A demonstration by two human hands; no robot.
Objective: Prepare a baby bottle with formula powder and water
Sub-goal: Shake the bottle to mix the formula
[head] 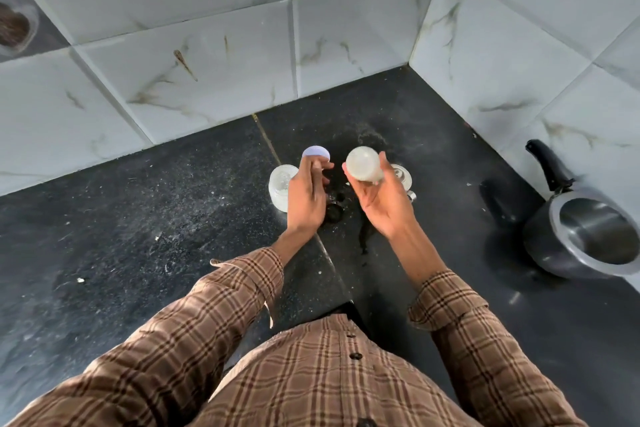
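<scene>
The right hand's fingers (pixel 382 163) are curling around the milky baby bottle (pixel 363 165), holding it tilted above the counter (pixel 173 236) near its back corner. The left hand (pixel 306 196) is hovering loosely curled over the glass jar (pixel 282 191); whether it is pinching the pale lid (pixel 316 152) is unclear. Mixing looks largely done, with capping likely remaining.

This is a home kitchen. A dark speckled stone table (pixel 138 218) runs into a corner of white marble-patterned wall tiles (pixel 207 45), stained in places. To the right of that corner, a metal pressure cooker (pixel 588 239) with a black handle stands open beside the wall.
</scene>
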